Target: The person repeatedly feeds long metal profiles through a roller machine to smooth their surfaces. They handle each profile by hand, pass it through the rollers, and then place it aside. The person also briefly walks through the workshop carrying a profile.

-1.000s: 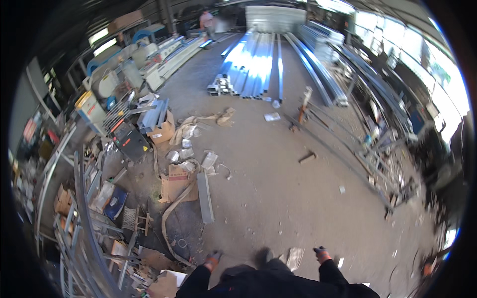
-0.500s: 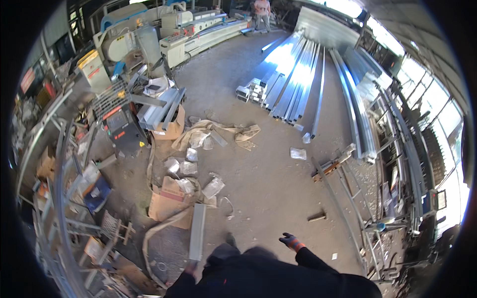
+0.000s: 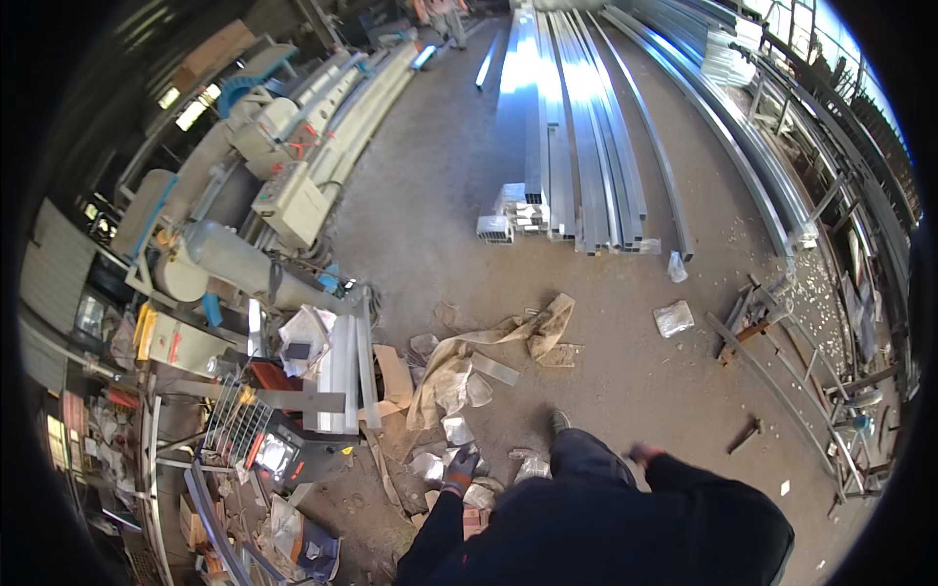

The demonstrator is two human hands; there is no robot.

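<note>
My left hand (image 3: 461, 471), in a dark glove with an orange-red cuff, hangs over the floor with its fingers pointing ahead and apart. I make out nothing in it. Just beyond and beside it lie clear plastic-wrapped packets (image 3: 457, 430) and a cardboard piece (image 3: 475, 521), partly covered by my arm. My right hand (image 3: 643, 453) is out to the right of my leg, low over the concrete floor. Motion smears its fingers, and no held object shows there.
Long shiny metal profiles (image 3: 586, 146) lie ahead. A crumpled tan cloth (image 3: 489, 356) and cardboard (image 3: 391, 381) lie ahead left, near metal pieces on a stand (image 3: 339, 376). Racks (image 3: 816, 361) line the right, machinery (image 3: 293, 200) the left. Another person (image 3: 442, 18) stands far off.
My view has turned left and moved forward. The grey metal channel near my left hand is out of sight. My left hand has come forward; my right hand now shows beside my leg, blurred.
</note>
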